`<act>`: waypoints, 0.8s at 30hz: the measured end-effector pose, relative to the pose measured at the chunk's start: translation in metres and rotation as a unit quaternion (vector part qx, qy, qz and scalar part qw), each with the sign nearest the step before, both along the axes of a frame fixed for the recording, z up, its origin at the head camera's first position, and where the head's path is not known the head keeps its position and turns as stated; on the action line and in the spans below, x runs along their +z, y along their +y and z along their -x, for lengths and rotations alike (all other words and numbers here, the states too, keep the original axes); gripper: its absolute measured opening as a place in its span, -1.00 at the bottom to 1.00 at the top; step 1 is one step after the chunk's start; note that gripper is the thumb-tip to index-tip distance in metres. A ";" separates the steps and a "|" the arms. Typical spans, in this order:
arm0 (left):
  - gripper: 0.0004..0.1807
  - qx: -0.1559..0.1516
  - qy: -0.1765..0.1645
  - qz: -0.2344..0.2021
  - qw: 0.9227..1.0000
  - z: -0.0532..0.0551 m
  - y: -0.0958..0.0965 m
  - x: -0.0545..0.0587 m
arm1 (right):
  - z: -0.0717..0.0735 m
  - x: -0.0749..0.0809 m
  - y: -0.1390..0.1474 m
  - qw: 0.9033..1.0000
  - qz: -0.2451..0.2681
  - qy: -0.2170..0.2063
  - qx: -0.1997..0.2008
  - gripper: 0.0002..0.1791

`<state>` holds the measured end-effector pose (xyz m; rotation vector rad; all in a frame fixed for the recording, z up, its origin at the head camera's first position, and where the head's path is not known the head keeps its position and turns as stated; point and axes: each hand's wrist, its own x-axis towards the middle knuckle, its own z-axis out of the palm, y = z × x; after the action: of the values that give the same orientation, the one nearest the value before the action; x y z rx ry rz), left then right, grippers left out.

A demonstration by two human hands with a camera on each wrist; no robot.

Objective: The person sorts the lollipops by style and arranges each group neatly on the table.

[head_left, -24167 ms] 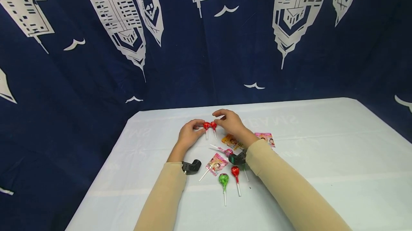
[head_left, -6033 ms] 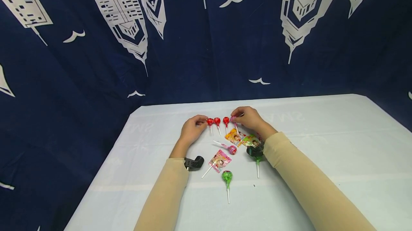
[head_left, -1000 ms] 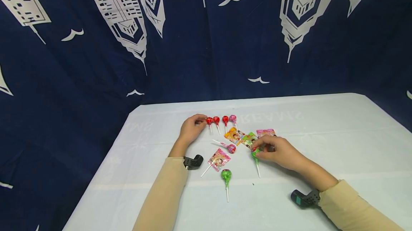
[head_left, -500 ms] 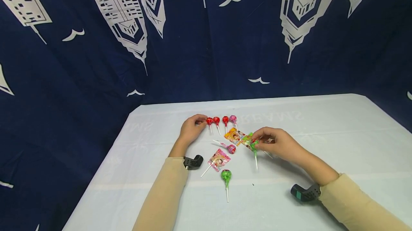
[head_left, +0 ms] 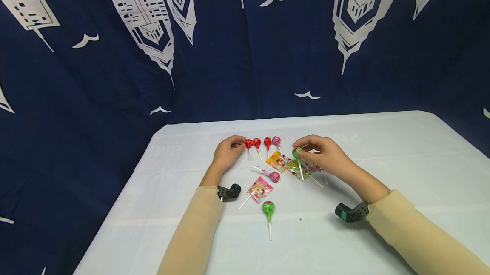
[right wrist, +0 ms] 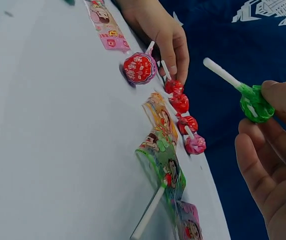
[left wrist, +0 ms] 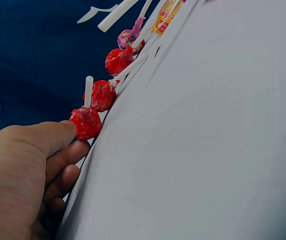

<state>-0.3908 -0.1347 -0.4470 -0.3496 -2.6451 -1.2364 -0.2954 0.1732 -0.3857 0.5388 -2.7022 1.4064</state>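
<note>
My left hand (head_left: 228, 152) stays at the left end of a row of lollipops, thumb and finger pinching the head of the end red lollipop (left wrist: 86, 123). Two more red lollipops (head_left: 257, 142) (head_left: 267, 141) and a pink lollipop (head_left: 276, 140) continue that row to the right. Between thumb and fingers, my right hand (head_left: 325, 153) holds a green lollipop (right wrist: 256, 104) by its wrapped head. It is raised off the table, right of the pink one, its stick pointing toward the person in the head view.
Nearer on the white table (head_left: 172, 241) lie flat-wrapped lollipops in orange (head_left: 277, 161), green (head_left: 295, 170) and pink (head_left: 260, 189). A pink-and-red ball lollipop (head_left: 274, 176) and another green lollipop (head_left: 269, 209) lie there too. A dark blue printed curtain (head_left: 214, 75) hangs behind.
Over the last second my right hand has lifted the green lollipop and carried it away from the person toward the row's right end. Earlier, the pink lollipop joined the row. My left hand stays put.
</note>
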 end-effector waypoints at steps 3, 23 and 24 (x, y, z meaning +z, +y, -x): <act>-0.74 0.000 0.000 0.001 1.000 0.001 -0.001 0.000 | 0.008 0.001 -0.004 1.000 -0.008 0.011 -0.015 -0.70; -0.73 -0.002 -0.004 0.007 1.000 0.001 -0.001 0.000 | 0.065 -0.002 -0.027 0.998 0.004 -0.005 -0.070 -0.66; -0.73 -0.003 -0.004 0.007 1.000 0.001 0.000 0.000 | 0.067 -0.003 -0.028 0.997 0.003 -0.008 -0.073 -0.66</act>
<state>-0.3916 -0.1351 -0.4472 -0.3550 -2.6625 -1.2231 -0.3619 0.1452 -0.3888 0.3249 -2.6852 1.3872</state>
